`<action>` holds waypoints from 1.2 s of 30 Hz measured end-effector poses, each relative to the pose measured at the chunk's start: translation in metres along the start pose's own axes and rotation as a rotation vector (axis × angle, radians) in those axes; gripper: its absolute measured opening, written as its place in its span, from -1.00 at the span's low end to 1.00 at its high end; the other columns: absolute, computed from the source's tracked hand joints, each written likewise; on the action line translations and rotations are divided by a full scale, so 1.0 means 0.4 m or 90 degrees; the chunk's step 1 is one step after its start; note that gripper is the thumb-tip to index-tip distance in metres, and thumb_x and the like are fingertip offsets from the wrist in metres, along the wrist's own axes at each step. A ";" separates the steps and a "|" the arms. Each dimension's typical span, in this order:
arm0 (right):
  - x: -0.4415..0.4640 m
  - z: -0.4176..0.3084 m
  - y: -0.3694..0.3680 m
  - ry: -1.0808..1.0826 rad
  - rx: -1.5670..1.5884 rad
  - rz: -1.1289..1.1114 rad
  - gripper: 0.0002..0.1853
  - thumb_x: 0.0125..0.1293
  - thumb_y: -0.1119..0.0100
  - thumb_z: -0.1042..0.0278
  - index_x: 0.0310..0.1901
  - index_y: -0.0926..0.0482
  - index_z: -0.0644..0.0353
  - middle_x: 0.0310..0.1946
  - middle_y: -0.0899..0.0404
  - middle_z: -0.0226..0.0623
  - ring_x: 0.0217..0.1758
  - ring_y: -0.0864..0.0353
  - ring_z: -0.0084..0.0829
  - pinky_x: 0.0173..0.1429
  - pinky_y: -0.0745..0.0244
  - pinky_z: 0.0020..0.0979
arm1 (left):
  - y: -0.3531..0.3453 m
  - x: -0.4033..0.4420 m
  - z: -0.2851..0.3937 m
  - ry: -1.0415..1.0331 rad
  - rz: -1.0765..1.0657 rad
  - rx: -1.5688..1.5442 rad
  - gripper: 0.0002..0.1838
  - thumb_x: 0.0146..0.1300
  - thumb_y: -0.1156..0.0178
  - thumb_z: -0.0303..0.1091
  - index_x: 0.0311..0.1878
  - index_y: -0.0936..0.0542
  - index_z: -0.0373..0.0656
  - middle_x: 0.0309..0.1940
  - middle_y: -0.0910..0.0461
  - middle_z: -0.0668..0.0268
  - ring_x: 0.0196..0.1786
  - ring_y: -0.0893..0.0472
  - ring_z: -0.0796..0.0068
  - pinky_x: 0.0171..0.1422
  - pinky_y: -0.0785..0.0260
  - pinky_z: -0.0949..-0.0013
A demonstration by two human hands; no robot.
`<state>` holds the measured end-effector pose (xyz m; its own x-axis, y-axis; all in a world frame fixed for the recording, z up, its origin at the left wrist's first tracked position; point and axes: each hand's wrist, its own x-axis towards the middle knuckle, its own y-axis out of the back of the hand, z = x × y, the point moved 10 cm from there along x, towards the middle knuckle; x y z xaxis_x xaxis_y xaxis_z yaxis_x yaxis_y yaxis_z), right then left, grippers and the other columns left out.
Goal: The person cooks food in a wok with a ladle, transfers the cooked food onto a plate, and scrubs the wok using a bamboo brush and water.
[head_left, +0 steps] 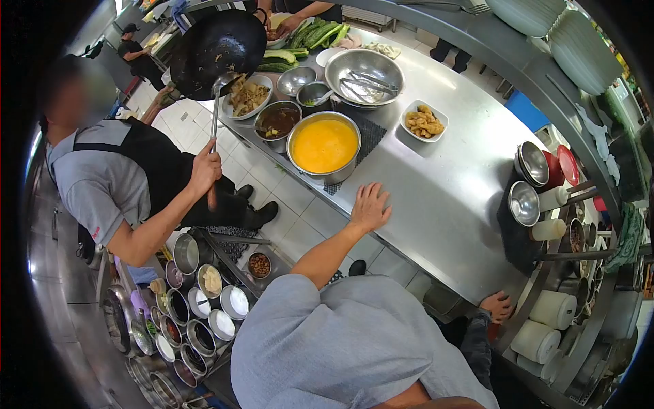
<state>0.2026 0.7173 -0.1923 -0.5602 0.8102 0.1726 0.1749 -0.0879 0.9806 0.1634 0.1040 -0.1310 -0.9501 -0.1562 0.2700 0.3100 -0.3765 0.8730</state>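
Note:
My left hand [371,206] lies on the steel table [436,198] near its front edge, fingers spread and holding nothing. My right hand [497,307] rests at the table's near right corner, fingers apart, with nothing visible in it. Just beyond my left hand stands a steel pot of yellow liquid [324,144], partly on a dark mesh mat [366,140]. Further back is a white bowl of fried pieces [425,123]. A large steel bowl [364,73] with tongs [369,83] in it sits behind the pot.
At left a co-worker [112,163] tilts a wok [219,54] over a white dish of food [246,97], holding a ladle [215,123]. Several seasoning pots [204,300] stand lower left. Bowls [524,203] and shelf posts [579,255] line the right; a shelf [470,31] spans above.

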 end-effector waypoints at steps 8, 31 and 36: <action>-0.008 -0.008 0.009 0.004 -0.003 -0.020 -0.39 0.39 0.27 -0.34 0.35 -0.27 -0.25 0.45 -0.04 -0.21 0.52 0.08 -0.07 0.45 0.21 0.21 | 0.004 -0.002 0.003 -0.003 0.010 0.005 -0.56 0.14 -0.19 -0.12 0.04 -0.50 -0.13 0.22 -0.32 0.04 0.36 -0.22 0.08 0.46 0.04 -0.07; -0.019 -0.013 0.032 -0.014 0.014 -0.021 -0.41 0.36 0.18 -0.32 0.33 -0.32 -0.26 0.45 -0.07 -0.26 0.52 0.05 -0.11 0.47 0.19 0.16 | 0.000 -0.003 0.001 -0.005 0.019 -0.002 -0.56 0.12 -0.22 -0.15 0.05 -0.50 -0.12 0.22 -0.33 0.05 0.36 -0.21 0.07 0.45 0.03 -0.08; -0.018 -0.011 0.030 -0.014 0.009 -0.003 -0.40 0.35 0.17 -0.33 0.32 -0.33 -0.25 0.44 -0.10 -0.26 0.52 0.03 -0.11 0.47 0.19 0.15 | 0.007 -0.004 0.005 -0.011 0.027 0.000 -0.57 0.11 -0.22 -0.15 0.03 -0.50 -0.12 0.22 -0.34 0.05 0.35 -0.23 0.06 0.44 0.02 -0.08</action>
<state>0.2052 0.7077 -0.1812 -0.5433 0.8230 0.1659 0.1835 -0.0765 0.9800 0.1656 0.1051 -0.1282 -0.9368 -0.1566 0.3128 0.3493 -0.3698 0.8610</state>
